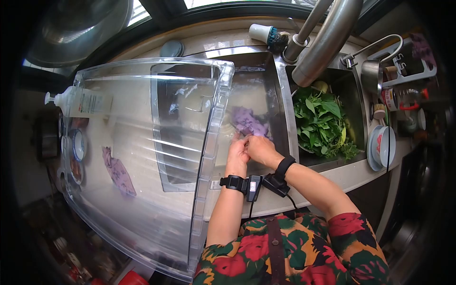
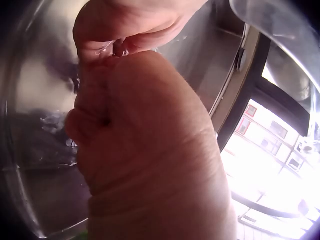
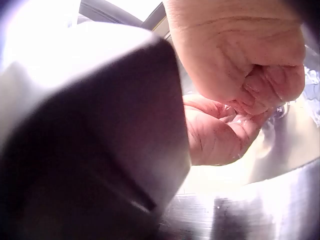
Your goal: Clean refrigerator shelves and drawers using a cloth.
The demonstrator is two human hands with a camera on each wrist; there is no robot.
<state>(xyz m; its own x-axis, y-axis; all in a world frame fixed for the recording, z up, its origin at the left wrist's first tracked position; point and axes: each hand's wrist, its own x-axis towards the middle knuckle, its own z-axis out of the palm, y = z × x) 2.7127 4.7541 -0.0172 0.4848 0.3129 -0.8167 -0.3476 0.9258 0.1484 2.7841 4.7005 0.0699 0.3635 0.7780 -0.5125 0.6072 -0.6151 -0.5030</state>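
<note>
A wet purple cloth lies bunched in the left sink basin, just beyond both hands. My left hand and right hand meet at its near edge, with curled fingers pinching it. In the left wrist view the left hand is palm-side to the camera, its fingers bent against the right hand. The right wrist view shows the right hand curled above the left hand; the small part between their fingertips is mostly hidden.
A large clear plastic drawer leans over the counter and part of the left basin. Leafy greens fill the right basin, below the faucet. A pump bottle stands at left, stacked bowls at right.
</note>
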